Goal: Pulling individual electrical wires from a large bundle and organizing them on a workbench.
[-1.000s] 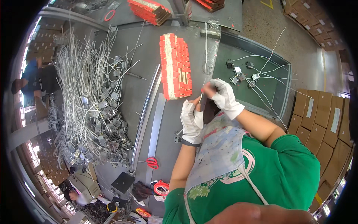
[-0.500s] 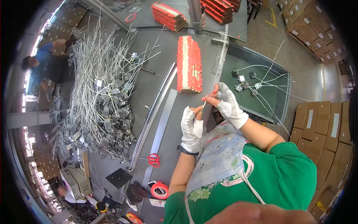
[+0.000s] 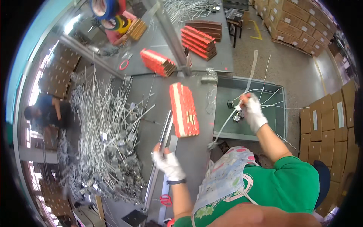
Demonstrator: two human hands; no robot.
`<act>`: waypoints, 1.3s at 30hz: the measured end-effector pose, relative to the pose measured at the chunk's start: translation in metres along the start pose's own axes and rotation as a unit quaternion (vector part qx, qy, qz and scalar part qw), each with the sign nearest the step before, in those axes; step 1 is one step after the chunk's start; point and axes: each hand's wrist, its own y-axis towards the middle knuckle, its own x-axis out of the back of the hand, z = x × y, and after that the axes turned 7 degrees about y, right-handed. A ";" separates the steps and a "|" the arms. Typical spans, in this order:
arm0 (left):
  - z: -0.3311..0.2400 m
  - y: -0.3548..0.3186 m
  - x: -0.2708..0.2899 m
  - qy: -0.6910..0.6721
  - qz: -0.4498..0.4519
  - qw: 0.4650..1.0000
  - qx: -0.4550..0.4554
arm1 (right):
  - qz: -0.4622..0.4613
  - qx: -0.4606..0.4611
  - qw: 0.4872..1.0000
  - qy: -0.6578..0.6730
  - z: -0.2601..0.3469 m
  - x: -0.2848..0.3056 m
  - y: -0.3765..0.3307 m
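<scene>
My left hand point(image 3: 169, 166), in a white glove with bare fingertips, hovers by the long metal rail point(image 3: 154, 178) on the grey table. Its fingers are apart and hold nothing visible. Over the green bin point(image 3: 280, 113) at the right, my right hand point(image 3: 253, 113) is gloved alike and closed round a white cable point(image 3: 228, 122); motion blurs its fingertips. Below that hand lie small metal-and-black connectors point(image 3: 237, 115) with white cables. To the left of my left hand is a big heap of white cables point(image 3: 102, 125) ending in grey metal parts.
A stack of red-edged pieces point(image 3: 183, 109) stands mid-table, with more red stacks point(image 3: 198, 41) behind. Red scissors point(image 3: 165, 200) lie near the front. A metal post point(image 3: 170, 34) rises at the back. Cartons point(image 3: 325, 117) are piled right. Another person point(image 3: 41, 108) is at the far left.
My hands were together at the table's right edge, pinching a thin piece. They have parted: the left moved left to the rail, the right over the bin. The view has shifted too.
</scene>
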 end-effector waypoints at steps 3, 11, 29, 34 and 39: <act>0.074 0.068 0.032 0.309 -0.086 0.943 -0.093 | -0.061 0.018 0.993 0.101 0.030 0.077 0.062; 0.084 0.170 0.041 0.783 0.137 0.600 -0.087 | -0.203 -0.045 0.975 0.074 -0.021 0.131 0.085; 0.016 -0.053 0.172 -0.412 -0.079 0.888 0.187 | 0.427 -0.417 0.786 -0.162 -0.190 -0.063 -0.186; 0.023 -0.137 0.188 -0.509 0.076 0.821 0.246 | 0.407 -0.593 0.693 -0.048 -0.184 -0.122 -0.246; 0.007 -0.171 0.203 -0.526 0.294 0.732 0.319 | 0.418 -0.504 0.746 -0.120 -0.222 -0.120 -0.266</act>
